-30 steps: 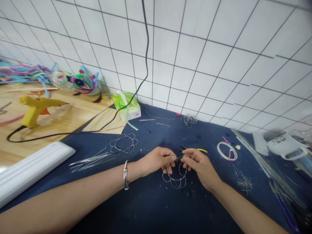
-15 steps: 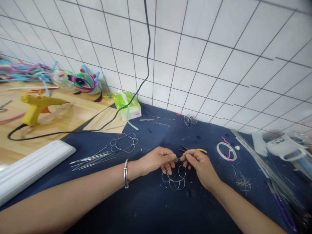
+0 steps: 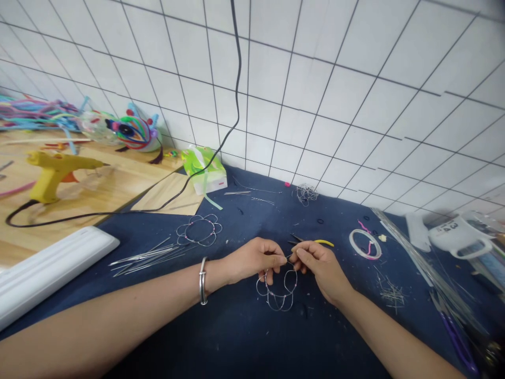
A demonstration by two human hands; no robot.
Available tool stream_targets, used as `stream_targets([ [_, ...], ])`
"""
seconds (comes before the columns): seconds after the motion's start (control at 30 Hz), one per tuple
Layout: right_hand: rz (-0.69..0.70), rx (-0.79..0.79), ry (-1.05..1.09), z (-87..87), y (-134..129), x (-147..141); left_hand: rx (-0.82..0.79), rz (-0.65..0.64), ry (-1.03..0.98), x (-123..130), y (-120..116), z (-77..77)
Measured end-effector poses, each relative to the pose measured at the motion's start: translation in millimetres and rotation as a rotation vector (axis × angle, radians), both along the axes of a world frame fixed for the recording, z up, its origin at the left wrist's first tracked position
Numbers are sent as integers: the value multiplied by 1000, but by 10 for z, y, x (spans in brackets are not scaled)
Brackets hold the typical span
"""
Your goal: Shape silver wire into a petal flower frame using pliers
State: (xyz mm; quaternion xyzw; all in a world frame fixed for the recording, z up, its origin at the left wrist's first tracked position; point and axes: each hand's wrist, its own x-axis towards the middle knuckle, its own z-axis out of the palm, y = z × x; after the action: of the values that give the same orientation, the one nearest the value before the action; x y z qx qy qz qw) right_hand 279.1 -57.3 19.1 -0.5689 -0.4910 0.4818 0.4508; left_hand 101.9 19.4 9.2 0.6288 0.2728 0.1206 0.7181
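Note:
Between my two hands hangs a flower-shaped wire ring [image 3: 276,296] of thin silvery loops with small pink beads. My left hand [image 3: 262,260] pinches its upper edge between thumb and forefinger. Just to the right, my right hand [image 3: 313,263] pinches the wire at the same top edge; the fingertips nearly meet, and the exact joint is too small to make out. Behind the right hand lie pliers [image 3: 324,242] with a yellow handle, partly hidden. A similar beaded wire flower [image 3: 199,230] rests on the dark blue cloth beyond my left wrist.
Cut wires [image 3: 148,257] lie left of my hands. A yellow glue gun [image 3: 49,173] sits on the wooden board, its black cord crossing the table. To the right are a white tape roll [image 3: 365,244], wire scraps [image 3: 391,292], long wires [image 3: 418,247] and purple-handled scissors [image 3: 453,334]. A tissue pack [image 3: 209,176] stands behind.
The wire flower has shifted slightly left and down and turned a little between my fingers. Both hands keep their pinch; the whole view has slid slightly.

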Motion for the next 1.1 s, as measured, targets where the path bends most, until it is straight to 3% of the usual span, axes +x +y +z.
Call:
stream_targets([
  [0.17,43,-21,-45,-5,19,5,10,13,23,-1,-17,27],
  [0.27,-25,-6,-97,12,15,13,25,89,10,4,-22,8],
  [0.4,-157,95,-386,64,-58,-33,31,193,-3,18,-25,-9],
  [0.63,-92,134,-769,48,-165,-181,62,205,18,27,-44,11],
  [0.8,-49,109,-793,37,-155,-173,46,194,11,20,-45,24],
  [1.1,-8,247,-844,68,-182,-200,50,285,31,49,-65,1],
])
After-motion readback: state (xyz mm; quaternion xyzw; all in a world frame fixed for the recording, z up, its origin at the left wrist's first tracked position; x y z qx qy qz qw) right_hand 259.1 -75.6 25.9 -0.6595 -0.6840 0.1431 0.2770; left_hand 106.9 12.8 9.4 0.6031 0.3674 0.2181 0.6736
